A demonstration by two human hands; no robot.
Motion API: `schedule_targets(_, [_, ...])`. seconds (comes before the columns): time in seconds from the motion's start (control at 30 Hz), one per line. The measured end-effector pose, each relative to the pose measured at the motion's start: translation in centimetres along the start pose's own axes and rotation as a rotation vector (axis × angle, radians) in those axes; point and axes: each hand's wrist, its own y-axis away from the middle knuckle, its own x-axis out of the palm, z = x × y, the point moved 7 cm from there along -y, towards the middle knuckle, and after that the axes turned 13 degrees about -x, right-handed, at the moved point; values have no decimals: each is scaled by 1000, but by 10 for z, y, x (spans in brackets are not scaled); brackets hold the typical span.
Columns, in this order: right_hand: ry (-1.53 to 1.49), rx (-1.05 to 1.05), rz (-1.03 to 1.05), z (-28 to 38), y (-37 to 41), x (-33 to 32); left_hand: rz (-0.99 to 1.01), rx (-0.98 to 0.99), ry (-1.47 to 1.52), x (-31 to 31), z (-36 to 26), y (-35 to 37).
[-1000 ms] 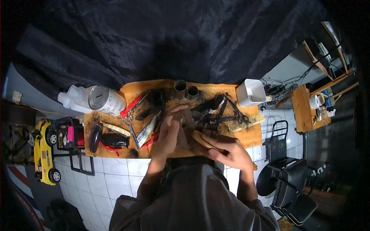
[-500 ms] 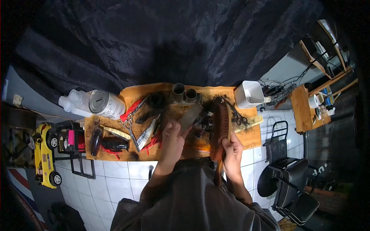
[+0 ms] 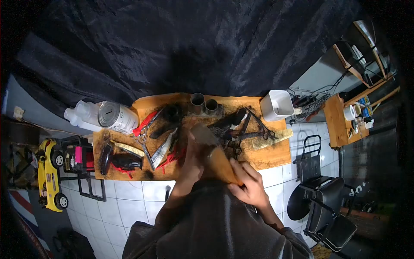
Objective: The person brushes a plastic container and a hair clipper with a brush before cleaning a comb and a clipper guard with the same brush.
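Note:
My left hand (image 3: 190, 163), blurred by motion, is closed around a flat grey piece (image 3: 204, 134) whose kind I cannot make out. My right hand (image 3: 251, 185) grips a long brown wooden brush (image 3: 223, 166), tilted with its far end up and left against the grey piece. Both hands are over the front of a wooden table (image 3: 276, 154) strewn with dark hair clippings. Beyond them lie black scissors (image 3: 266, 131) and a yellowish comb (image 3: 271, 139). To the left are black hair clippers (image 3: 127, 162) and red-handled shears (image 3: 146, 123).
Two dark metal cups (image 3: 197, 100) stand at the table's back. A white bin (image 3: 277, 105) is at the right corner, and a white can (image 3: 118, 117) at the left. On the tiled floor are a black chair (image 3: 325, 200) and a yellow toy car (image 3: 48, 177).
The brush has swung left and turned over, now touching or overlapping the grey piece. My right hand has moved left and lower. The scissors and comb behind it are more exposed.

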Motion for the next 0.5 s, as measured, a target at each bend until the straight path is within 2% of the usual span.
schedule_targets(0.03, [30,-31,-25,3,-2,-1,-10,112,-94,9,-13,3])
schedule_targets(0.1, [90,-93,-73,9,-7,0,-6,206,-242,22,-28,4])
schedule_targets(0.2, [59,61,-152,-2,-9,-2,75,90,-412,37,-32,7])
schedule_targets(0.27, [98,52,-178,-1,-17,-10,162,-52,-533,55,-29,22])
schedule_targets(0.37, [159,123,-245,-6,-27,-22,198,324,-1210,75,-45,23])
schedule_targets(0.4, [210,166,-273,-8,-29,-28,167,459,-1318,85,-51,28])
schedule_targets(0.47, [266,240,-335,-15,-29,-38,259,347,-1263,84,-48,24])
schedule_targets(0.5, [163,218,-332,-17,-28,-39,300,292,-1235,83,-46,22])
